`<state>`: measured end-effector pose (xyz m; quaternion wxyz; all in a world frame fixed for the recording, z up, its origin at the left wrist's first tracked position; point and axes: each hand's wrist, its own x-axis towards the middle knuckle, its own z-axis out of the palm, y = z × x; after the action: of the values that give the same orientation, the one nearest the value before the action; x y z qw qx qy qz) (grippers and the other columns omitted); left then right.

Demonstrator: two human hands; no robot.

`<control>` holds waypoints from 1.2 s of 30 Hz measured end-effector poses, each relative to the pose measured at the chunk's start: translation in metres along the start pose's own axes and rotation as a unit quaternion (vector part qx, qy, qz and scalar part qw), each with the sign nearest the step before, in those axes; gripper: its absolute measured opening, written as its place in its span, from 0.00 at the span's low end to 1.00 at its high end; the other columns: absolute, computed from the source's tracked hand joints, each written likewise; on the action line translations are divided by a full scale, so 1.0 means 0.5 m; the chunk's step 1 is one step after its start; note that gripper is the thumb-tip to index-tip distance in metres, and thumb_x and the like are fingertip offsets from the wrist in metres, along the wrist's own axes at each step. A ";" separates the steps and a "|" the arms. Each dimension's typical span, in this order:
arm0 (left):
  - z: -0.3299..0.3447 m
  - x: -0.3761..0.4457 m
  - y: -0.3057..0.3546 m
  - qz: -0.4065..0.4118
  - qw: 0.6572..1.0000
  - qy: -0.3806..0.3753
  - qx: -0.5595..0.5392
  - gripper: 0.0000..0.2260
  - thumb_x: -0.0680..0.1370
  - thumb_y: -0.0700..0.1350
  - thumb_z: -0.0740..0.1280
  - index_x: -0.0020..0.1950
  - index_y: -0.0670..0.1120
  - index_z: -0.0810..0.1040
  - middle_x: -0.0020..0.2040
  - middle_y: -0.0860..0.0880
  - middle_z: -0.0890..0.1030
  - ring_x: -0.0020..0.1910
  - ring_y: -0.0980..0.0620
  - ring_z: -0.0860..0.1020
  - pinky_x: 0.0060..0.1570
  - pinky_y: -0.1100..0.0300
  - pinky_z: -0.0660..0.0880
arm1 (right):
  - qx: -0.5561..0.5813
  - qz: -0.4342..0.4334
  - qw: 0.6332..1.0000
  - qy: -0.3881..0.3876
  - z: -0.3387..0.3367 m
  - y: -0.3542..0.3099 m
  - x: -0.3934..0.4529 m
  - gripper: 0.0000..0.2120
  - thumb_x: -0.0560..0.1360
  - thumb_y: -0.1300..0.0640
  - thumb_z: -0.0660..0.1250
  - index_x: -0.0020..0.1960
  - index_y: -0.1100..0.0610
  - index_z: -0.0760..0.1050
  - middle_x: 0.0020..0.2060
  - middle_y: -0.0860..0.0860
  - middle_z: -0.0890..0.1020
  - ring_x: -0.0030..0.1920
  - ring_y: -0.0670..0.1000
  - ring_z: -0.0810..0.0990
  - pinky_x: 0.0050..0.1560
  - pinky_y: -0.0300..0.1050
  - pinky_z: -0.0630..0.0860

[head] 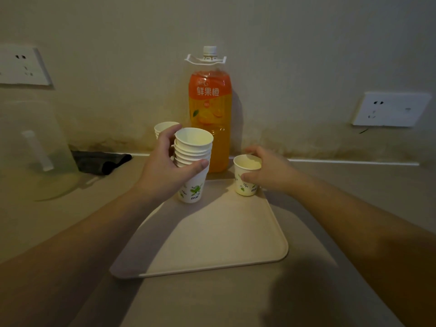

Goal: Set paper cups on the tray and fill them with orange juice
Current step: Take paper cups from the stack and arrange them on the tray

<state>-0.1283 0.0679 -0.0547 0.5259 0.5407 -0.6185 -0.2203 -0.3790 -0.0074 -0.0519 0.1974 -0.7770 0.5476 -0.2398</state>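
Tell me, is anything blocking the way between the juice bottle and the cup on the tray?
Nothing visible does. The bottle stands just behind the tray, cap on. The single cup, gripped by the right hand, is at the tray's far right corner. The left hand holds the cup stack off to the left.

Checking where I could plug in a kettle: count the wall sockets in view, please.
2. One wall socket sits at the far left, above the counter; the other is on the right, lower. More may lie outside the frame.
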 end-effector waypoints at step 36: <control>0.039 -0.019 0.002 0.019 1.000 -0.004 -0.023 0.36 0.71 0.48 0.79 0.70 0.62 0.62 0.59 0.71 0.71 0.53 0.80 0.71 0.45 0.80 0.71 | 0.061 0.105 0.992 0.036 0.051 0.062 -0.068 0.56 0.67 0.53 0.79 0.80 0.45 0.43 0.73 0.49 0.70 0.71 0.53 0.70 0.64 0.51 0.74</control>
<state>-0.1471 0.0711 -0.0647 0.5396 0.5159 -0.6256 -0.2264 -0.3971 0.0158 -0.0955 0.2490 -0.6921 0.6174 -0.2789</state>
